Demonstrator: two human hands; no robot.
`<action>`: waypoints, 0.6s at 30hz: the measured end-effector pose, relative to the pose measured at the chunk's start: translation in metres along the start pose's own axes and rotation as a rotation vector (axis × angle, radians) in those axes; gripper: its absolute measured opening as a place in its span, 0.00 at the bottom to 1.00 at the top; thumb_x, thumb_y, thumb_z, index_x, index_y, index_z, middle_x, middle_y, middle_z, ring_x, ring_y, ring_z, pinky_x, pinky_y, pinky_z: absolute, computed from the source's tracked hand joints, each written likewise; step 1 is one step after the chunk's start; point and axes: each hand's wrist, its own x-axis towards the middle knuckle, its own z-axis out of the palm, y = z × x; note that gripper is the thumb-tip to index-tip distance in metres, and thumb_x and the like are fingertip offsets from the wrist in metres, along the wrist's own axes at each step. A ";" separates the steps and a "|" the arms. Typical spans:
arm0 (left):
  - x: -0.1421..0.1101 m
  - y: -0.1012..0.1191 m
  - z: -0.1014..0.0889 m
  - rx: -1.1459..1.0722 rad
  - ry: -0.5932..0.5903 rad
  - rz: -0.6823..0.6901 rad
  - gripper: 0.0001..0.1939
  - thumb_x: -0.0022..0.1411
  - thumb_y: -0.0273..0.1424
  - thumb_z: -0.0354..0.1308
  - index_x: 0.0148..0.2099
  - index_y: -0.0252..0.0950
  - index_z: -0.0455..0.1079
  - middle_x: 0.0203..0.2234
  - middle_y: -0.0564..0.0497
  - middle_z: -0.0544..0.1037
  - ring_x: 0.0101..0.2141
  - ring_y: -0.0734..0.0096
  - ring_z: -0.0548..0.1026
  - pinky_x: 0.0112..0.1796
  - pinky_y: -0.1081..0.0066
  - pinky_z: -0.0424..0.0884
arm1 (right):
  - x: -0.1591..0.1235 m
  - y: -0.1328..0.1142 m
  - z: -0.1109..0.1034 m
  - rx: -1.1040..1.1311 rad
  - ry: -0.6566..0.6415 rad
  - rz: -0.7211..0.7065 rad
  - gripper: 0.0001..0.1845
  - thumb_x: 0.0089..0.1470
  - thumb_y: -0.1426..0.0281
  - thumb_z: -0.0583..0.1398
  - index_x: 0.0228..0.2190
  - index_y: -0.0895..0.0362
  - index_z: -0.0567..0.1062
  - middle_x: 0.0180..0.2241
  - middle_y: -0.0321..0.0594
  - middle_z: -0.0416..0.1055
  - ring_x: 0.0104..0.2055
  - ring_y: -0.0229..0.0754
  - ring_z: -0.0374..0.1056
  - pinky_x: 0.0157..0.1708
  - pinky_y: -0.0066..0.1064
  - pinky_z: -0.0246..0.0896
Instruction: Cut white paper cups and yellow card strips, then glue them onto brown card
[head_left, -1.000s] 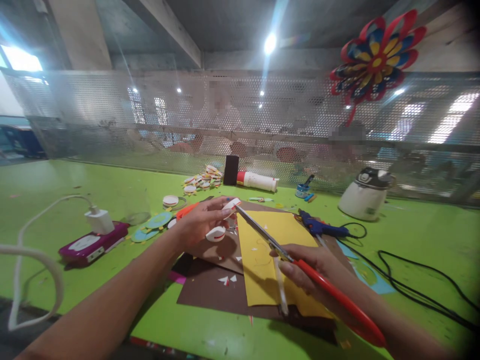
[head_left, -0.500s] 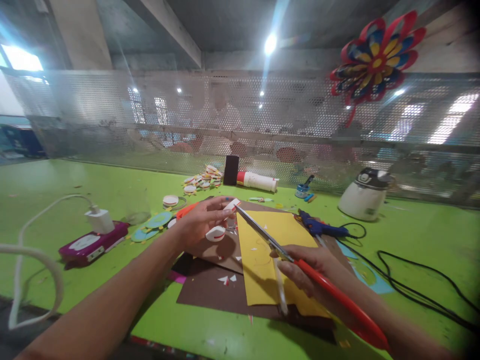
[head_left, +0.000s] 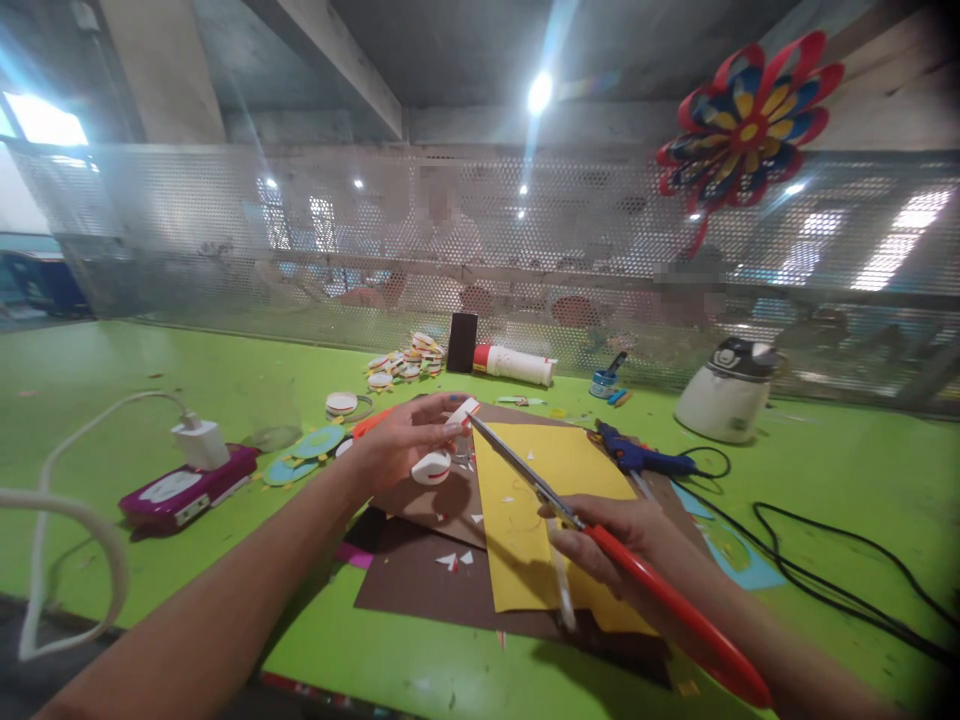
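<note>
My left hand [head_left: 409, 435] pinches a small white round piece with a red stripe [head_left: 463, 411] between thumb and fingers. In my right hand [head_left: 600, 535] is a pair of red-handled scissors [head_left: 652, 580], with its blade tips at the edge of that piece. Below my left hand lies another white round piece with a red line [head_left: 431, 468]. Under both hands are a yellow paper sheet [head_left: 555, 460] and brown sheets [head_left: 420, 580], strewn with small white and red paper scraps [head_left: 454, 562].
A blue glue gun [head_left: 645, 455] with a black cord lies at right, near a white-and-black appliance [head_left: 727, 390]. At left sit a purple power strip [head_left: 187, 490] and blue paper discs [head_left: 315, 440]. A pile of striped discs [head_left: 412, 358], a phone [head_left: 462, 342] and a white roll [head_left: 517, 364] stand behind.
My right hand and the scissors have shifted very slightly left. My left hand keeps its pinch on the striped piece, nearly unmoved; the view has tilted a little.
</note>
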 end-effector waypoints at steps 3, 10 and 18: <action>0.000 0.000 0.000 0.009 -0.005 -0.016 0.22 0.51 0.28 0.67 0.50 0.36 0.73 0.35 0.46 0.75 0.31 0.71 0.70 0.35 0.68 0.64 | 0.000 -0.001 0.000 -0.002 -0.001 -0.004 0.22 0.54 0.50 0.55 0.28 0.56 0.74 0.20 0.30 0.49 0.21 0.34 0.45 0.21 0.27 0.42; 0.000 0.001 0.002 -0.033 -0.016 -0.058 0.20 0.52 0.31 0.67 0.49 0.35 0.74 0.33 0.48 0.75 0.31 0.73 0.71 0.33 0.71 0.66 | 0.001 0.003 0.002 -0.098 0.062 -0.053 0.24 0.54 0.50 0.55 0.26 0.57 0.77 0.22 0.33 0.57 0.24 0.36 0.51 0.24 0.27 0.51; -0.001 0.003 0.004 -0.034 0.017 -0.081 0.19 0.54 0.33 0.66 0.48 0.33 0.73 0.34 0.47 0.76 0.31 0.73 0.71 0.33 0.71 0.66 | -0.001 0.008 0.001 -0.179 0.031 -0.082 0.24 0.57 0.52 0.54 0.36 0.58 0.79 0.20 0.32 0.56 0.23 0.36 0.51 0.21 0.26 0.48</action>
